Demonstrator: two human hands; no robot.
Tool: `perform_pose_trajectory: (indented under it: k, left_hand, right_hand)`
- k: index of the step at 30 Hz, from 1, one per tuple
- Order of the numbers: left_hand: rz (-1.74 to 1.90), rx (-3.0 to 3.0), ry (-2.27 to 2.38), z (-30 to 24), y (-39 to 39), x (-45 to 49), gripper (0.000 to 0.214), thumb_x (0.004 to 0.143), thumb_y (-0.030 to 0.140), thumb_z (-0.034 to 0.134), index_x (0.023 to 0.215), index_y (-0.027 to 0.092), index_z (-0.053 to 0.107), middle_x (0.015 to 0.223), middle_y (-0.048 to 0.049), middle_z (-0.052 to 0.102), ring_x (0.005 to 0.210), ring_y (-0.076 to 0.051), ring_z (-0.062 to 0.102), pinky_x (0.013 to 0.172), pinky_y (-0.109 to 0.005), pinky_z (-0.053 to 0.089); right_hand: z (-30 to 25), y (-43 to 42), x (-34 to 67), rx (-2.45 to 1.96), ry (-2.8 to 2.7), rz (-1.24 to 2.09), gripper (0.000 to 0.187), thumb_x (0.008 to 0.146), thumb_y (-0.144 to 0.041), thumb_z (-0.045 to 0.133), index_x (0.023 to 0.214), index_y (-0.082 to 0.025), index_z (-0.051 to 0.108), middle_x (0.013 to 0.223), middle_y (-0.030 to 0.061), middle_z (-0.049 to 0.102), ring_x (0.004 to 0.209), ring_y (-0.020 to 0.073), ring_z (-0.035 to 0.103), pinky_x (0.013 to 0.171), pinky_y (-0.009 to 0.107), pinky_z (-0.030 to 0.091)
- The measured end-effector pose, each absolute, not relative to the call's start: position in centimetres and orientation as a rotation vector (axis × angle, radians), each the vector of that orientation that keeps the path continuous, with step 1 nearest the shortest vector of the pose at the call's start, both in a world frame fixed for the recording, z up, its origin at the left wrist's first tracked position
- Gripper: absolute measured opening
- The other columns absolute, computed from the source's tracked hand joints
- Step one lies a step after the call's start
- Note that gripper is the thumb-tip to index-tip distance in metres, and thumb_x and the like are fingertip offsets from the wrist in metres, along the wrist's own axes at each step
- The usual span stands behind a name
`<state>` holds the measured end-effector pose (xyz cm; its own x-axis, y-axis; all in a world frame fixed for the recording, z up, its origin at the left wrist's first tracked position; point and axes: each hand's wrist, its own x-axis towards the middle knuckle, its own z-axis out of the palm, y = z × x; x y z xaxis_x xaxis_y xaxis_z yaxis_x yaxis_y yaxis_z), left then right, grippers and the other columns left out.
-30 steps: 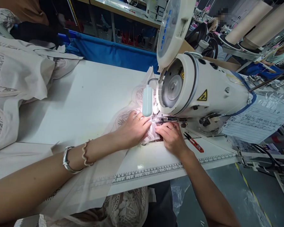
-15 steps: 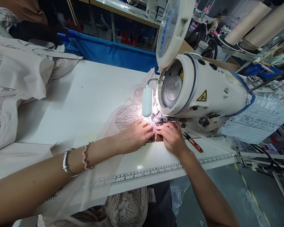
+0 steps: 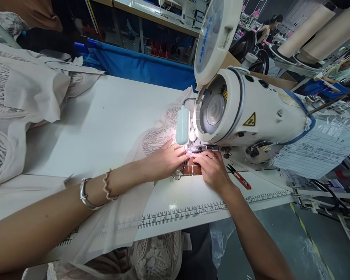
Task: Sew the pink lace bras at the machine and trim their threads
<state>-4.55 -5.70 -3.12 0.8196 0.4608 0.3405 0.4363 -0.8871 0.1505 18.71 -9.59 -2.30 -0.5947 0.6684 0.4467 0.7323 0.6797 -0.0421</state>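
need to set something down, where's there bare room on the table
Most room: the tabletop between the cloth pile, blue cloth and lace. Slimmer: between left hand and ruler marks. Crowded: around the lamp, right hand and machine.

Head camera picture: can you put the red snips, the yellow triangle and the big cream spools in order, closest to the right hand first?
From the right hand:
1. Red snips: just to its right, on the white table.
2. Yellow triangle: up and to the right, on the sewing machine.
3. Cream spools: farthest, at the picture's top right.
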Motion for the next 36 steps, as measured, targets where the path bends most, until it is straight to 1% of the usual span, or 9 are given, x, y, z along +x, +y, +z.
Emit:
perform_pose_trajectory:
  k: [7, 12, 17, 20, 23, 25, 29, 32, 36]
  left_hand:
    - [0.549, 2.857, 0.775, -3.4, -4.2, -5.2, 0.035, 0.100, 0.011, 0.039, 0.127, 0.017, 0.061, 0.120, -0.0118, 0.067, 0.107, -0.025, 0.062, 0.105, -0.050, 0.040]
    - [0.509, 2.807, 0.859, -3.9, -3.6, -5.6, 0.035, 0.104, 0.013, 0.033, 0.122, 0.020, 0.061, 0.114, -0.0063, 0.068, 0.102, -0.020, 0.062, 0.112, -0.051, 0.032]
    - [0.534, 2.714, 1.231, -3.2, -4.1, -5.0, 0.027, 0.102, 0.013, 0.039, 0.111, 0.019, 0.063, 0.113, -0.0097, 0.065, 0.109, -0.026, 0.057, 0.096, -0.041, 0.044]
    - [0.373, 2.544, 1.664, -1.9, -4.2, -4.8, 0.026, 0.102, 0.025, 0.045, 0.118, 0.015, 0.063, 0.118, -0.0160, 0.063, 0.108, -0.032, 0.060, 0.090, -0.044, 0.048]
    - [0.276, 2.491, 1.776, -0.9, -4.1, -6.4, 0.055, 0.098, 0.043, 0.054, 0.145, 0.015, 0.046, 0.137, -0.0219, 0.055, 0.122, -0.040, 0.055, 0.099, -0.052, 0.044]
    - [0.254, 2.471, 1.824, -0.4, -4.3, -8.9, 0.074, 0.096, 0.051, 0.055, 0.154, 0.012, 0.031, 0.151, -0.0251, 0.043, 0.139, -0.044, 0.040, 0.110, -0.057, 0.035]
    - [0.399, 2.353, 2.148, 0.4, -6.2, -17.1, 0.081, 0.097, 0.052, 0.053, 0.156, 0.005, 0.023, 0.161, -0.0280, 0.025, 0.151, -0.045, 0.018, 0.119, -0.060, 0.019]
    - [0.704, 2.126, 2.573, 1.5, -9.0, -24.5, 0.071, 0.097, 0.040, 0.057, 0.151, 0.002, 0.029, 0.158, -0.0284, 0.029, 0.149, -0.045, 0.021, 0.118, -0.063, 0.019]
    - [0.855, 1.869, 2.852, 2.9, -13.3, -31.3, 0.038, 0.102, 0.036, 0.049, 0.120, 0.002, 0.054, 0.130, -0.0214, 0.056, 0.126, -0.036, 0.048, 0.106, -0.055, 0.040]
  right_hand:
    - [-2.3, -9.6, 18.8, -1.045, -2.413, -0.211, 0.032, 0.096, -0.003, 0.040, 0.091, -0.020, 0.066, 0.109, 0.0050, 0.077, 0.096, 0.0212, 0.063, 0.089, 0.037, 0.042]
    - [-2.5, -9.5, 18.8, -1.009, -2.399, -0.236, 0.030, 0.095, -0.001, 0.041, 0.091, -0.019, 0.065, 0.106, 0.0054, 0.076, 0.097, 0.0209, 0.063, 0.090, 0.037, 0.042]
    - [-1.9, -9.7, 18.7, -0.973, -2.427, -0.216, 0.028, 0.095, -0.002, 0.044, 0.089, -0.020, 0.065, 0.104, 0.0052, 0.076, 0.096, 0.0212, 0.063, 0.088, 0.038, 0.042]
    - [-1.1, -10.5, 18.4, -0.961, -2.475, -0.195, 0.025, 0.094, -0.004, 0.047, 0.088, -0.020, 0.065, 0.104, 0.0059, 0.075, 0.095, 0.0223, 0.062, 0.087, 0.039, 0.042]
    - [-0.8, -11.9, 18.1, -0.926, -2.487, -0.160, 0.024, 0.093, -0.001, 0.048, 0.090, -0.019, 0.064, 0.106, 0.0069, 0.075, 0.096, 0.0227, 0.062, 0.084, 0.038, 0.043]
    - [-1.1, -13.2, 18.0, -0.904, -2.469, -0.147, 0.026, 0.092, 0.000, 0.047, 0.092, -0.019, 0.064, 0.106, 0.0071, 0.075, 0.097, 0.0229, 0.063, 0.085, 0.038, 0.043]
    - [-2.3, -15.5, 18.6, -0.857, -2.442, -0.183, 0.028, 0.092, -0.001, 0.045, 0.098, -0.020, 0.064, 0.107, 0.0077, 0.075, 0.095, 0.0236, 0.064, 0.083, 0.039, 0.043]
    - [-3.3, -16.1, 19.7, -0.776, -2.411, -0.249, 0.023, 0.092, -0.008, 0.048, 0.101, -0.021, 0.065, 0.104, 0.0079, 0.076, 0.092, 0.0249, 0.067, 0.082, 0.040, 0.044]
    - [-4.6, -15.8, 21.1, -0.732, -2.418, -0.257, 0.018, 0.092, -0.015, 0.051, 0.098, -0.024, 0.066, 0.105, 0.0066, 0.077, 0.090, 0.0262, 0.069, 0.083, 0.041, 0.045]
